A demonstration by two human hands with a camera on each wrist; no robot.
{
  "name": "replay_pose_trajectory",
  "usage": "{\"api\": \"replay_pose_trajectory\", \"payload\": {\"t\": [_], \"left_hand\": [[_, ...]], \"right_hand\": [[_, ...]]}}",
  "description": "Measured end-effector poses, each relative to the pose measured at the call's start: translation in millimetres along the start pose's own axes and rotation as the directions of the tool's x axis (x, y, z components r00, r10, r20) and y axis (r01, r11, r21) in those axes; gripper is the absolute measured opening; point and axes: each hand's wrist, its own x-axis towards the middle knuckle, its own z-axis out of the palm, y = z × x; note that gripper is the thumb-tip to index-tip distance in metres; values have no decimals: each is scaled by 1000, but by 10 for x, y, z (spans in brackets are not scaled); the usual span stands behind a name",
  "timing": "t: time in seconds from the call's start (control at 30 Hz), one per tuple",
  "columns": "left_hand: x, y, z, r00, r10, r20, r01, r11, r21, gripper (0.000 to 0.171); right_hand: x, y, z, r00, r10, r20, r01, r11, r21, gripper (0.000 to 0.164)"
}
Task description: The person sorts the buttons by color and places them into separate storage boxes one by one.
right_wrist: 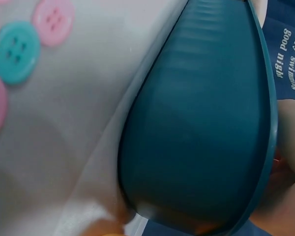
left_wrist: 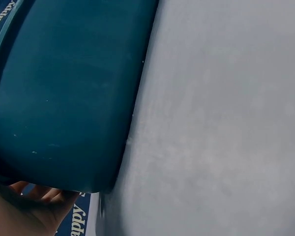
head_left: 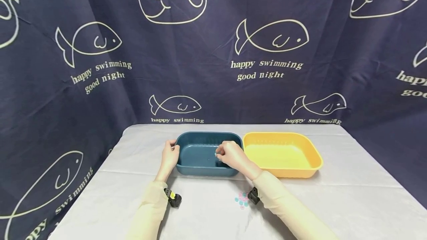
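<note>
Left hand (head_left: 171, 155): is gripping the blue box (head_left: 203, 172) at its 9 o'clock end, fingers bent round the wall, apparently steadying it.
Box floor: is lying below the other hand, roughly level on the white cloth (head_left: 207, 212).
Right hand (head_left: 231, 155): is reaching in from 4 o'clock, thumb and fingers nearly meeting in a pinch.
Pinched piece: what looks like a pale-blue button (head_left: 216, 154) is sitting in those fingertips, inside the box, mostly hidden.
Good handling: is probably calling for a light pinch, a low release and a firm left grip, limiting bounce and sliding.
Loose buttons (head_left: 241, 202): pink and blue, are lying at 5 o'clock from the box.
In the way: the right wrist camera (head_left: 254, 195) is hanging just beside them, at 3 o'clock.
Yellow box (head_left: 290, 173): is standing just beside the blue one, at 3 o'clock.
Curtain (head_left: 213, 84): is hanging at 12 o'clock.
</note>
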Motion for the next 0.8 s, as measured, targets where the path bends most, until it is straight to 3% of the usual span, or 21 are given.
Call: {"api": "replay_pose_trajectory", "payload": {"t": [0.43, 0.8], "left_hand": [[-12, 16, -1, 1000, 7, 2, -7, 1000, 4, 34], [-16, 0, 13, 1000, 14, -17, -14, 1000, 9, 31]], "right_hand": [[109, 20, 38, 997, 64, 41, -64, 998, -13, 6], [153, 17, 62, 998, 55, 44, -52, 997, -61, 7]]}}
